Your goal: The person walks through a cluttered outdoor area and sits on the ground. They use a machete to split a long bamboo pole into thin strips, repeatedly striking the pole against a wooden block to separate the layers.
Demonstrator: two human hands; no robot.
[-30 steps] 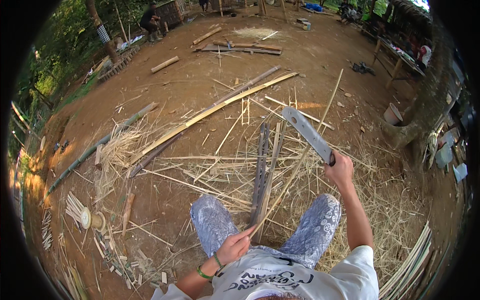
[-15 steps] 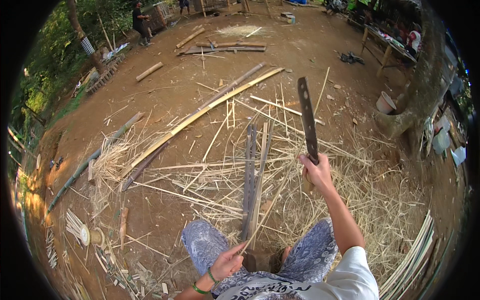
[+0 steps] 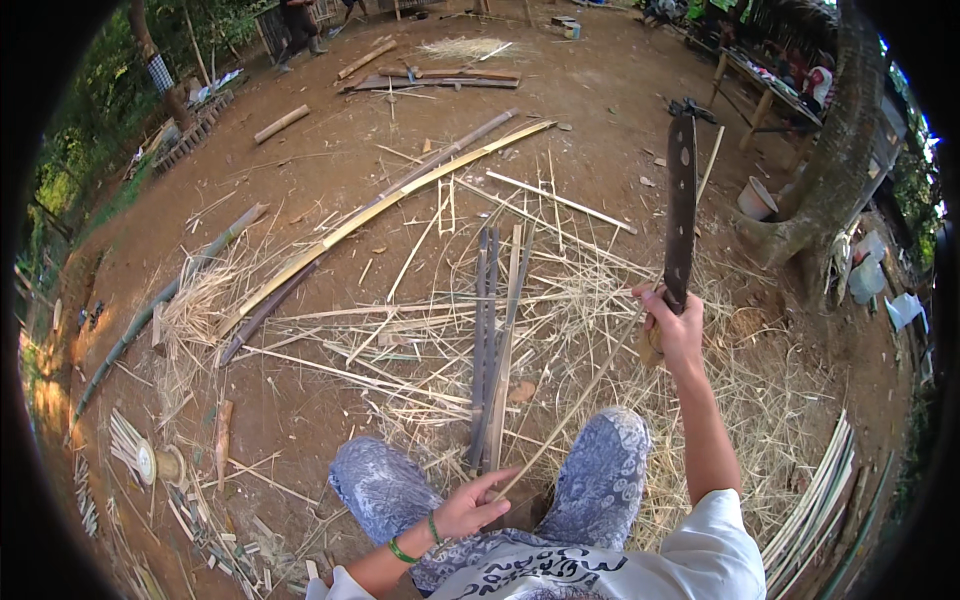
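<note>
The left grip [image 3: 472, 512] was pinched round the near end of a thin bamboo strip [image 3: 578, 403], and the right grip [image 3: 678, 335] was wrapped round a broad knife [image 3: 681, 210], its dark blade raised; the strip slanted up from between the knees [image 3: 385, 480] past the right grip, perhaps touching it. Shavings [image 3: 745, 430] and loose thin pieces [image 3: 560, 203] littered the ground [image 3: 600, 110], so plenty of splitting seemed done, while thicker dark lengths [image 3: 485, 330] lay ahead; how much remained could not be told. Dark lettering [image 3: 553, 568] crossed the white shirt [image 3: 710, 545], creased, and no label showed on the knife
</note>
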